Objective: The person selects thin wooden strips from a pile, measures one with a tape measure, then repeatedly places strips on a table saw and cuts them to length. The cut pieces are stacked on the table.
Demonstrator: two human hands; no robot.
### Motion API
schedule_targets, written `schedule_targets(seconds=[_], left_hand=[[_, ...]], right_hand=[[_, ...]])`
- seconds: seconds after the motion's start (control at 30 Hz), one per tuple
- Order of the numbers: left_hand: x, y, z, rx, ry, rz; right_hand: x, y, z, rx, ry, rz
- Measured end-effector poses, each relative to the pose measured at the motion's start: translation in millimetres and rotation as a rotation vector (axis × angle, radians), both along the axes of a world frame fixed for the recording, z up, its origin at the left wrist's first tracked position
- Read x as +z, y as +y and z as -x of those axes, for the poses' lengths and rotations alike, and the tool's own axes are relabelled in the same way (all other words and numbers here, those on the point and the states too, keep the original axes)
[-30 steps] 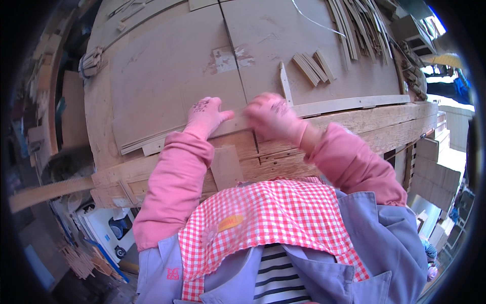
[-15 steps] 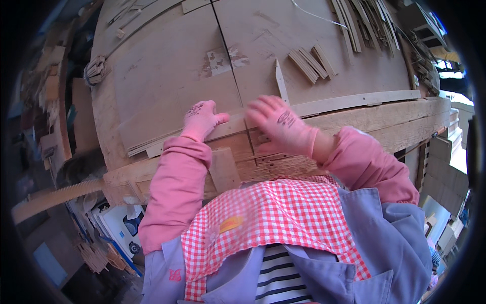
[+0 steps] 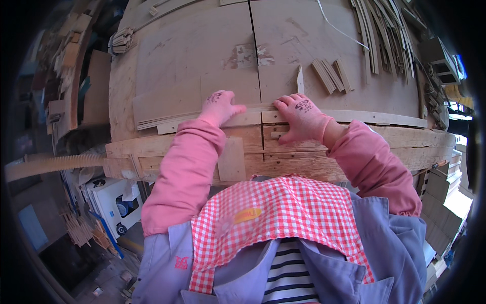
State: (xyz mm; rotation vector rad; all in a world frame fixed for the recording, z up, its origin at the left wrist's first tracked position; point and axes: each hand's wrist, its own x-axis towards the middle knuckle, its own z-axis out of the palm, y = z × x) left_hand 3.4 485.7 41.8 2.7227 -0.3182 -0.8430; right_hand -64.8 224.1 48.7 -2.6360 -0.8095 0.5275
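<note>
On the worn plywood workbench (image 3: 324, 55), both gloved hands (image 3: 304, 117) press thin veneer strips (image 3: 212, 120)

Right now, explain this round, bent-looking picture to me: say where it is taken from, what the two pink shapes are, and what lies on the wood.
The picture comes from a wide fisheye camera worn on a person's head, looking down, so straight edges bend. The pink shapes are the person's own hands in pink gloves. The left hand and the right hand both press flat on a stack of thin pale wooden veneer strips at the near edge of a big worn wooden worktable. Neither hand grips anything. Farther back lie three short wooden slats and a bundle of long thin strips. Below is the person's red-and-white checked cloth.
</note>
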Motion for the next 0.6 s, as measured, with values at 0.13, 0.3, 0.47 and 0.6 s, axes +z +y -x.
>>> schedule_targets(seconds=[0.13,0.3,0.47,0.6], left_hand=[[2,3,-7,-0.019,0.069,0.02],[4,-3,-7,-0.026,0.047,-0.034],[5,-6,-5,-0.014,0.041,-0.075],[-1,-3,-4,-0.011,-0.026,-0.039]], right_hand=[[0,1,0,0.006,-0.005,0.02],[-4,0,2,-0.001,-0.049,-0.012],[-10,1,4,-0.004,-0.097,-0.029],[-10,1,5,-0.014,-0.096,-0.021]])
